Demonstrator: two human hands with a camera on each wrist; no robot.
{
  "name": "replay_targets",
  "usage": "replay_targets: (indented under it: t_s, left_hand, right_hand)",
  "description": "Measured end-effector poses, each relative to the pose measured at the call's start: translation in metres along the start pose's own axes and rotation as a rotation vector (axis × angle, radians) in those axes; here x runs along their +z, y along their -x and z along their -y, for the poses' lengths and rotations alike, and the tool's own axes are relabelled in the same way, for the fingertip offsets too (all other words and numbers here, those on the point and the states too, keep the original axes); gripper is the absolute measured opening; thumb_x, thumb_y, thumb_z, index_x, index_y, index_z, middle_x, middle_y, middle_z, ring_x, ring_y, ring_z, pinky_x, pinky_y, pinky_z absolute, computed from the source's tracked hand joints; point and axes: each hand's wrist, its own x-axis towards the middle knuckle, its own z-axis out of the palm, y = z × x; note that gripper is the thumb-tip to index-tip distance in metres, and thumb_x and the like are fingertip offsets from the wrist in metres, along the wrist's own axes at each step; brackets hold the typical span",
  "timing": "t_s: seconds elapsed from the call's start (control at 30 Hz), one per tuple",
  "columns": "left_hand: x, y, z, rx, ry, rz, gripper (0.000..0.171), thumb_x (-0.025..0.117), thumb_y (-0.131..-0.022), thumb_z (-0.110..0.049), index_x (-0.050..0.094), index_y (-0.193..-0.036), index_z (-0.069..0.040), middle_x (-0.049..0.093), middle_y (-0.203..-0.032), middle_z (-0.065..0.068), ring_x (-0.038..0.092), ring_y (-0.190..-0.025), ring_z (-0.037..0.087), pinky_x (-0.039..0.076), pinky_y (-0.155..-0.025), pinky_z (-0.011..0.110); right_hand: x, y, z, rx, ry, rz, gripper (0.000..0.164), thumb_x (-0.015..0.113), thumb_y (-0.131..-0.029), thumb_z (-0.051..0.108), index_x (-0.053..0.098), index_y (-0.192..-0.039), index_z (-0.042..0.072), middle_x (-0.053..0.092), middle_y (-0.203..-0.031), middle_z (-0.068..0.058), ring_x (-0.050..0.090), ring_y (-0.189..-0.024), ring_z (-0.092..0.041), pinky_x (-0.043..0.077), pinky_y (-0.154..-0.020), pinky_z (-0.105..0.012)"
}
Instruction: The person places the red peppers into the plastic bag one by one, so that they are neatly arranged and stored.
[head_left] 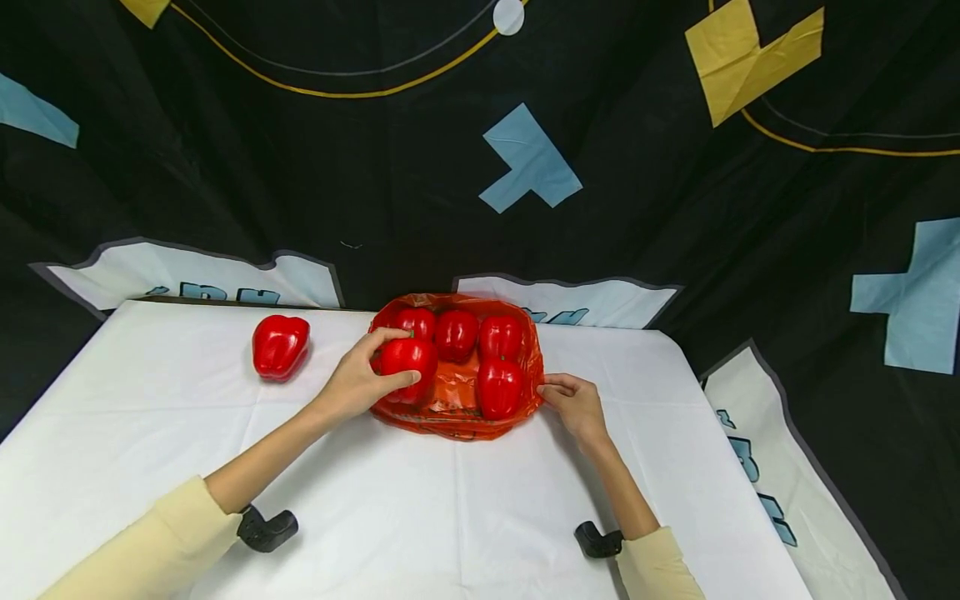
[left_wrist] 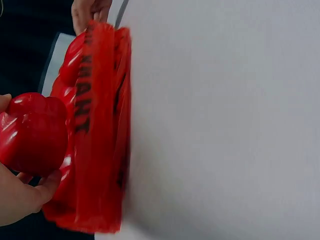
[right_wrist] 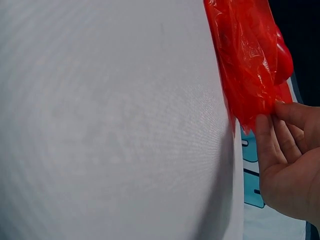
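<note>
A red plastic bag, its rim rolled down and black print on its side, stands open on the white table. Several red bell peppers, one of them a pepper at the right side, sit inside it. My left hand grips another bell pepper between thumb and fingers over the bag's left part; in the left wrist view this held pepper overlaps the bag's rim. At the bag's right edge my right hand pinches the plastic, as the right wrist view also shows with the fingertips on the film.
One loose red bell pepper lies on the white tablecloth, left of the bag. Behind the table hangs a black cloth with blue and yellow patches. Black wrist devices sit at both sleeve cuffs.
</note>
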Motion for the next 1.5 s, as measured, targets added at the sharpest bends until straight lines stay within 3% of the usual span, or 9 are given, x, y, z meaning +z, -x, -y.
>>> replay_targets:
  t_s: [0.3,0.6,0.97,1.23,1.5]
  left_hand:
    - [0.036,-0.007,0.001,-0.009,-0.004,0.0,0.06,0.076,-0.074,-0.032,0.045,-0.125,-0.024,0.042,-0.128,0.003,0.04,-0.114,0.026,0.051,-0.078,0.043]
    - [0.057,-0.015,0.006,-0.035,-0.009,-0.016,0.057,0.075,-0.075,-0.028,0.046,-0.125,-0.022,0.045,-0.126,0.004,0.041,-0.113,0.025,0.049,-0.082,0.045]
    - [0.071,-0.023,0.014,-0.072,-0.047,0.007,0.058,0.075,-0.076,-0.031,0.046,-0.124,-0.021,0.045,-0.124,0.005,0.044,-0.112,0.025,0.048,-0.084,0.046]
    - [0.075,-0.026,0.015,-0.054,-0.055,0.006,0.06,0.075,-0.075,-0.034,0.045,-0.126,-0.02,0.043,-0.125,0.006,0.043,-0.112,0.025,0.048,-0.084,0.046]
    - [0.077,-0.027,0.015,-0.038,-0.06,-0.005,0.061,0.075,-0.075,-0.033,0.046,-0.126,-0.019,0.043,-0.123,0.009,0.044,-0.111,0.027,0.047,-0.084,0.047]
  right_hand:
    - [0.002,-0.001,0.0,-0.011,0.005,0.001,0.017,0.068,-0.082,0.006,0.068,-0.097,-0.001,0.068,-0.091,-0.012,0.065,-0.081,-0.019,0.053,-0.074,-0.033]
    - [0.001,-0.001,0.001,-0.013,0.0,0.016,0.019,0.068,-0.083,0.008,0.067,-0.099,-0.002,0.068,-0.092,-0.013,0.065,-0.081,-0.019,0.052,-0.076,-0.034]
    - [0.002,0.011,0.021,-0.011,-0.011,0.057,0.021,0.064,-0.085,0.002,0.064,-0.102,-0.009,0.067,-0.093,-0.017,0.065,-0.081,-0.02,0.05,-0.08,-0.041]
    - [0.002,0.0,0.002,-0.003,-0.037,0.033,0.02,0.068,-0.082,0.006,0.067,-0.099,-0.004,0.068,-0.091,-0.013,0.065,-0.08,-0.019,0.052,-0.076,-0.035]
    - [0.003,-0.001,0.0,-0.023,-0.027,0.015,0.018,0.068,-0.082,0.005,0.067,-0.097,-0.003,0.067,-0.09,-0.014,0.065,-0.08,-0.02,0.053,-0.073,-0.032]
